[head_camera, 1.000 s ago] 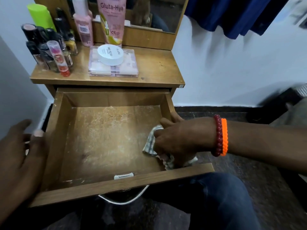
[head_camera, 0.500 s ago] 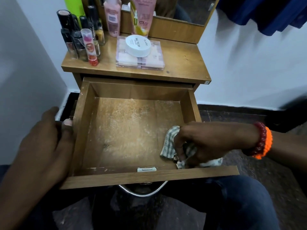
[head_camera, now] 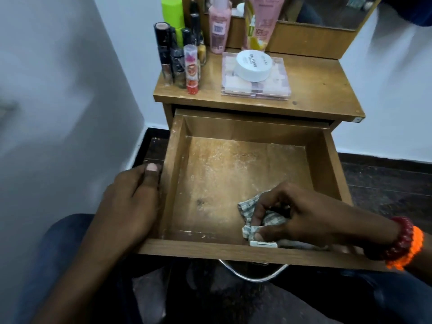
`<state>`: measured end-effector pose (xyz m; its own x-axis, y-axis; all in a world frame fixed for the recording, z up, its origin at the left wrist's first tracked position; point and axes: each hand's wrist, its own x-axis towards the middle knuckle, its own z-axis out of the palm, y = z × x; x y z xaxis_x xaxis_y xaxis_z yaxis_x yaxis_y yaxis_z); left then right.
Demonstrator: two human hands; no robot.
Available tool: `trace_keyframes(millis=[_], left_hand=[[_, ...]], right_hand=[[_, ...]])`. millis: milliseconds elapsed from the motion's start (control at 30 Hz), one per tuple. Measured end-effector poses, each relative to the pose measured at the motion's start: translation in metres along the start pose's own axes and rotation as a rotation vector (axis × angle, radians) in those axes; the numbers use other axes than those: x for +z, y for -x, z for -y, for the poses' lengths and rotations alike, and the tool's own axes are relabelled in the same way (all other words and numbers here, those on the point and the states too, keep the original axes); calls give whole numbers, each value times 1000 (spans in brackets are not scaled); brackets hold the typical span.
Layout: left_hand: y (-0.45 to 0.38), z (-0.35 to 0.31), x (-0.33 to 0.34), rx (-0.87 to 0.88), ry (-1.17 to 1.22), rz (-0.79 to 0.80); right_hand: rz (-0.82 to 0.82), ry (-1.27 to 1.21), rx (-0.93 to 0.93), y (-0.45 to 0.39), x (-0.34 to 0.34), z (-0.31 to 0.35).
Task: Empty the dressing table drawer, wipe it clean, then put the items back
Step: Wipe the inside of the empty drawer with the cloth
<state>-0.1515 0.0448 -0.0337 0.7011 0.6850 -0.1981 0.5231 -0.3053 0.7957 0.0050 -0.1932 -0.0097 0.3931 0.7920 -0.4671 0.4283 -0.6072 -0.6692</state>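
The wooden drawer (head_camera: 173, 174) is pulled out and holds nothing but dust marks on its floor. My right hand (head_camera: 301, 213) is inside it near the front right and grips a crumpled checked cloth (head_camera: 249, 208) pressed to the drawer floor. My left hand (head_camera: 131, 202) rests against the outside of the drawer's left wall, thumb at its top edge. On the table top (head_camera: 315, 90) stand several cosmetic bottles (head_camera: 184, 54), a clear palette box (head_camera: 256, 86) with a white round jar (head_camera: 253, 65) on it, a pink bottle (head_camera: 218, 26) and a pink tube (head_camera: 265, 22).
A white wall (head_camera: 58, 101) stands close on the left and another behind the table. A metal handle (head_camera: 252, 275) hangs under the drawer front, above my knees in blue jeans. A mirror (head_camera: 327, 10) rises at the table's back. Dark floor lies to the right.
My right hand has dragged the cloth leftward along the drawer's front part. My left hand has come up against the drawer's left wall. The view has shifted left.
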Motion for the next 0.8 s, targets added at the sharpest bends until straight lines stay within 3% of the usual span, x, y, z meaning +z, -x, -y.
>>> trace_keyframes(millis=[233, 500, 633, 700, 800], left_hand=[[-3, 6, -1, -102, 224, 65], [-4, 1, -3, -123, 235, 39], [-2, -1, -3, -130, 250, 44], [-4, 0, -4, -162, 326, 74], [-8, 4, -6, -273, 483, 75]], right_hand=[[1, -61, -85, -45, 36, 48], [-90, -45, -120, -75, 68, 78], [-282, -279, 9, -76, 60, 71], [-323, -490, 40, -73, 52, 72], [-380, -591, 23, -68, 51, 80]])
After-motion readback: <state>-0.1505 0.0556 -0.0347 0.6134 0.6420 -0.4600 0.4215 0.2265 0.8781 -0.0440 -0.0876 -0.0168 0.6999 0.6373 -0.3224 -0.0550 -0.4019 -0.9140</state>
